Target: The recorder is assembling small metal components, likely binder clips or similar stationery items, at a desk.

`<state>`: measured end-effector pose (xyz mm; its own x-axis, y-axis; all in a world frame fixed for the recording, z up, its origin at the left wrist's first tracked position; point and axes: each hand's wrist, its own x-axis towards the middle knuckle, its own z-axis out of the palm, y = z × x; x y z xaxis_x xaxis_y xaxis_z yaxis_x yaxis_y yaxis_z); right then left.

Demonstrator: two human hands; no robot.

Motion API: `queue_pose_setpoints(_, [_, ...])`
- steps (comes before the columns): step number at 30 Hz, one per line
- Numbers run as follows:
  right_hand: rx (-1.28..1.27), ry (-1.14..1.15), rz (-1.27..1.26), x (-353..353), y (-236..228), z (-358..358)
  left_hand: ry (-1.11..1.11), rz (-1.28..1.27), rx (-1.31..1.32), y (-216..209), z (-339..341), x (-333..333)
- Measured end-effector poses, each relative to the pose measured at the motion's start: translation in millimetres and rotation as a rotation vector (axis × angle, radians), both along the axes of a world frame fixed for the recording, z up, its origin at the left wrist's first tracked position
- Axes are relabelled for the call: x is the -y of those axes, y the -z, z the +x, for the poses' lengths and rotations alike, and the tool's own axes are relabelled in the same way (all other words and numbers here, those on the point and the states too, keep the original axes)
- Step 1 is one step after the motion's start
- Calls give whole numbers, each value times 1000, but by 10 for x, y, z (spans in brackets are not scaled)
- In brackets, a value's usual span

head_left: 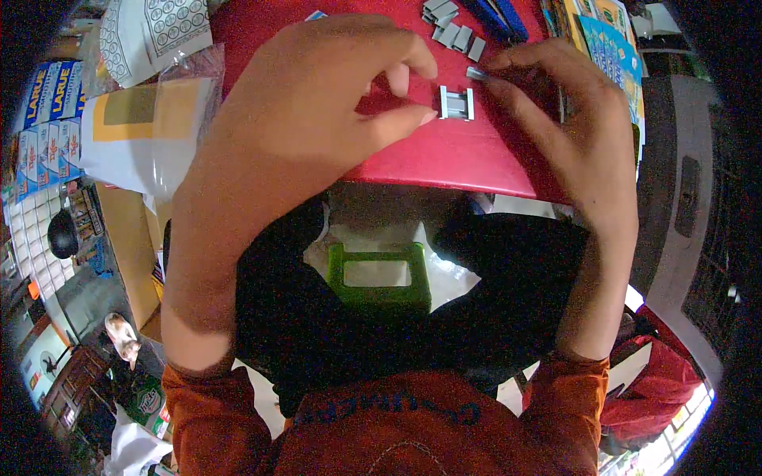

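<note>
On the red tabletop stands a small grey assembly (456,104), two upright side pieces joined by a middle part, which looks built from staple strips. My left hand (309,99) is just left of it, fingers curled and thumb tip close to its side, with a gap between thumb and fingers and nothing held. In my right hand (578,115), thumb and forefinger pinch a short grey staple strip (476,74) above and to the right of the assembly. More loose grey staple strips (454,36) lie beyond, beside a blue tool (496,17) that resembles a stapler.
The red table (444,170) ends close in front of my lap. Papers and packets (611,51) are stacked at its right side. A plastic-covered sheet (147,131) hangs at the left. Below, a green plastic stool (381,297) shows between my legs, and a cat (121,337) is on the floor.
</note>
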<state>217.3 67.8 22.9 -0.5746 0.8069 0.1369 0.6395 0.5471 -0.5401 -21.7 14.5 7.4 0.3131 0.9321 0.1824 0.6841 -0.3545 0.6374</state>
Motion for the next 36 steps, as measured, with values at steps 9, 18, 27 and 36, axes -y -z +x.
queue_pose_setpoints(9, [8,10,66,-17,6,12,-30,-39,-57,-33,11,15])
queue_pose_setpoints(18, [49,-12,45,-46,47,51,-7,-53,-43,-25,11,26])
queue_pose_setpoints(27, [44,-53,43,-43,51,60,40,-10,-79,19,15,7])
queue_pose_setpoints(36, [50,-59,87,-29,55,73,21,-45,-58,19,14,10])
